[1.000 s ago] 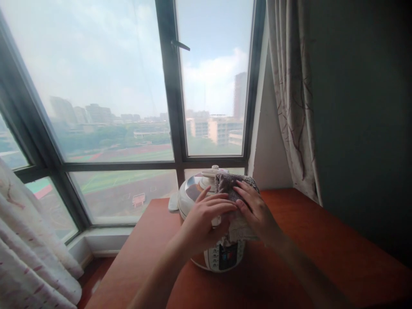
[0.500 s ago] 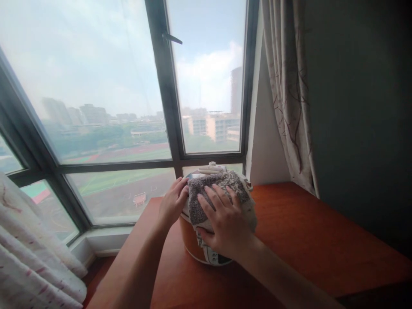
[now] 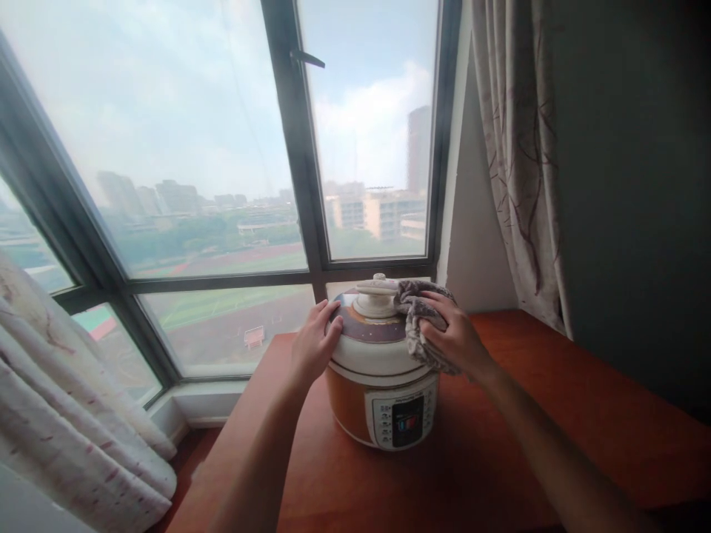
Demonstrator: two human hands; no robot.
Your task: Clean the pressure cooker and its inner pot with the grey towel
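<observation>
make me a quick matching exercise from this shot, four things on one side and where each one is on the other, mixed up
Things:
1. left hand
2. grey cloth
3. control panel
4. lid knob

Places:
A. top centre of the cooker lid
B. low on the cooker's front
C. flat against the lid's left edge
D. bunched under the right hand on the lid's right side

Pairs: 1-C, 2-D, 3-B, 4-A

Reddish-brown wooden bench (image 3: 555,414) runs from window corner toward right, surface glossy. Large window (image 3: 222,148) behind, dark frame (image 3: 289,148), small latch handle (image 3: 306,58) on centre upright. Outside: hazy sky, distant buildings (image 3: 383,211), green sports field (image 3: 222,303). Patterned beige curtain (image 3: 516,163) hangs at right, beside dark wall (image 3: 638,185). Second pale curtain (image 3: 72,414) bunched at lower left, near white sill (image 3: 205,403).
</observation>
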